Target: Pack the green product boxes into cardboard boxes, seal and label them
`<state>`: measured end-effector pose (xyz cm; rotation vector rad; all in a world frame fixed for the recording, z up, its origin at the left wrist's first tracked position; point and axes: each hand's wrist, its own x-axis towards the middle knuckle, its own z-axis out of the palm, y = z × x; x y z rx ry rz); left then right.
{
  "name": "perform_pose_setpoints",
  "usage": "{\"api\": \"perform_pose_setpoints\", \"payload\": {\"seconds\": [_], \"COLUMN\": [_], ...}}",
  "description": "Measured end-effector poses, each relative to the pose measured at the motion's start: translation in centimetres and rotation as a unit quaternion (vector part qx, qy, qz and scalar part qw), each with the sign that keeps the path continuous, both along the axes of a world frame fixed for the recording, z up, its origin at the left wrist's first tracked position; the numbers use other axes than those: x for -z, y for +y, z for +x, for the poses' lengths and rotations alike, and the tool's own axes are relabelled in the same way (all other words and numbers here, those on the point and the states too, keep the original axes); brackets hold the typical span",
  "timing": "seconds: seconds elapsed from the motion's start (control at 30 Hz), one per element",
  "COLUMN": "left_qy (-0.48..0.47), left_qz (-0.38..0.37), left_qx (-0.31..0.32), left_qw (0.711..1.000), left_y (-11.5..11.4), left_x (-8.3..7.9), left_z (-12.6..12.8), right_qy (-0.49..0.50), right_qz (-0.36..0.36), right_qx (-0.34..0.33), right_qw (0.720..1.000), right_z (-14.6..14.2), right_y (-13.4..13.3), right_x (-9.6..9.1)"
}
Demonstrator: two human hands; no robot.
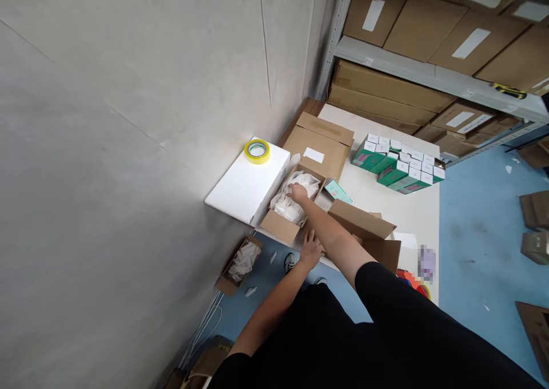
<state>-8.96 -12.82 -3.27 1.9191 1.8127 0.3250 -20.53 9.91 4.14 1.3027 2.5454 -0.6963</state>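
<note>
An open cardboard box (281, 225) stands on the white table, stuffed with crumpled white packing paper (288, 209). My right hand (298, 193) reaches across into it, its fingers curled on the paper; what lies beneath is hidden. Lower down, at the table's near edge beside the box, my left hand (311, 249) rests with its fingers apart and grips nothing that I can see. A second open cardboard box (362, 220) is just right of my right forearm. Between the boxes lies a light green carton (338, 191).
A roll of yellow tape (257, 151) sits on a white block (244, 186) by the wall. Several green-and-white cartons (405, 166) are grouped on the white table (373, 197). A flattened brown box (319, 143) lies behind. Another paper-filled box (242, 260) is below the table.
</note>
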Motion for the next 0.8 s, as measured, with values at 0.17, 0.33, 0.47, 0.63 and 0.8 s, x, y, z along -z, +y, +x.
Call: {"api": "perform_pose_setpoints", "payload": {"seconds": [0.17,0.33,0.47,0.63,0.8], "left_qy": [0.001,0.007,-0.001,0.001,0.006], "left_qz": [-0.006,0.027,0.037,0.041,0.050], "left_qx": [0.012,0.021,0.027,0.031,0.043], "left_qw": [1.000,0.999,0.999,0.999,0.998], "left_y": [0.0,-0.1,-0.2,-0.1,-0.1], "left_x": [-0.3,-1.7,-2.5,-3.1,-3.7], "left_z": [-0.3,-0.9,-1.4,-1.8,-2.3], "right_qy": [0.019,0.081,0.138,0.190,0.284], "right_qz": [0.015,0.047,0.074,0.101,0.130], "right_qx": [0.011,0.017,0.016,0.023,0.041], "right_qw": [1.000,0.995,0.988,0.976,0.949], "right_z": [0.4,2.4,3.9,5.6,9.2], "right_y": [-0.6,-0.4,-0.1,-0.6,-1.6], "right_x": [-0.1,-2.8,-5.2,-7.3,-8.6]}}
